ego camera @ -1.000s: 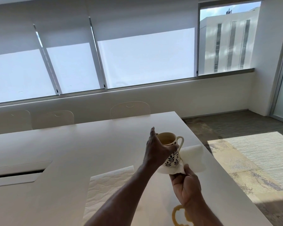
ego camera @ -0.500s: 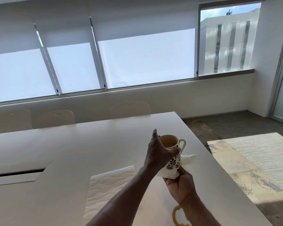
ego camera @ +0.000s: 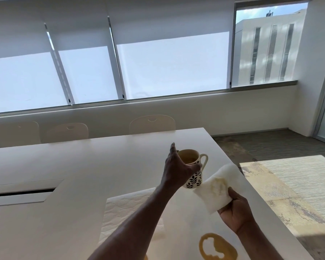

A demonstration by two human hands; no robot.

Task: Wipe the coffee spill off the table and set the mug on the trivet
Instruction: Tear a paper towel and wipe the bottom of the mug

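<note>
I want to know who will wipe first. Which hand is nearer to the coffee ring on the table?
The right hand. It holds a stained paper towel just above and to the right of the coffee ring. The left hand is farther away, up around the mug.

— Can any lettering be read in the room?
— None can be made out. A leaf pattern, not writing, is printed on the mug (ego camera: 192, 168).
— And outside?
— Something like a sign is mounted on the roof of the building (ego camera: 268, 51) seen through the window, but it is too small to be read.
</note>
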